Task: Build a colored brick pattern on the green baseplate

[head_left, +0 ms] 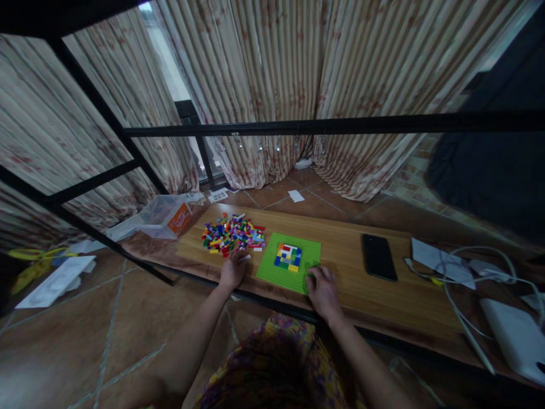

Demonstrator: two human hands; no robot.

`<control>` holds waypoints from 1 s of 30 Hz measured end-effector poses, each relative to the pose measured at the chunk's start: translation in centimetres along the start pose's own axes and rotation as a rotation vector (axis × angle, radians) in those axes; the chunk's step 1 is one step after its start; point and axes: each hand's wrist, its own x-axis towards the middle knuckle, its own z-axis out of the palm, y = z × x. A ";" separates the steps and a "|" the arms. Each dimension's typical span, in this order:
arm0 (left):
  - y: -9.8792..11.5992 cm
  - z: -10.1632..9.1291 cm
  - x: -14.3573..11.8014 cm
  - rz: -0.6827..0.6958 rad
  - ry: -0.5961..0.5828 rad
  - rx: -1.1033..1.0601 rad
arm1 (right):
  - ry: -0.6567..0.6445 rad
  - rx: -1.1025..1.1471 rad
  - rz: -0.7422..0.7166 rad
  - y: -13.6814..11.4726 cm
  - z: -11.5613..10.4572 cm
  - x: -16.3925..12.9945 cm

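Observation:
My left hand [233,271] is closed at the near edge of the brick pile, with a small white brick [244,258] pinched at its fingertips. Many loose coloured toy bricks [232,234] lie heaped just beyond it. A green studded baseplate [267,262] rests flat to the right of the pile. On it sits a multicoloured block of bricks [288,257] in blue, white, yellow, green, red and orange. At the baseplate's near right edge, my right hand [323,289] rests with bent fingers, thumb and forefinger slightly apart; no brick shows in it.
Right of the baseplate lies a black phone [378,257] on the wooden board [340,238]. White cables [451,278] and a white device [513,335] are farther right. A clear plastic box [164,217] stands at the left end. A black metal bar [298,126] crosses ahead.

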 end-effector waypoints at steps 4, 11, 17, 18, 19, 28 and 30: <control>0.4 0.4 -0.6 0.014 -0.038 -0.011 | 0.020 0.007 -0.018 0.5 0.3 -0.2; 2.2 1.6 0.4 0.121 -0.234 -0.113 | 0.028 0.042 0.079 0.5 0.5 -0.6; 1.8 1.3 1.6 0.135 -0.273 -0.164 | 0.068 -0.004 0.179 -0.7 0.4 -0.3; 1.6 1.1 1.5 0.135 -0.279 -0.152 | 0.077 -0.012 0.182 -0.7 0.4 -0.3; 1.3 0.9 1.4 0.136 -0.286 -0.131 | 0.086 -0.019 0.179 -0.7 0.4 -0.3; -0.7 0.5 1.3 0.205 -0.279 -0.017 | 0.101 -0.122 0.135 0.4 0.7 -0.7; -1.0 0.3 1.2 0.188 -0.242 -0.020 | 0.110 -0.143 0.138 0.3 0.8 -0.7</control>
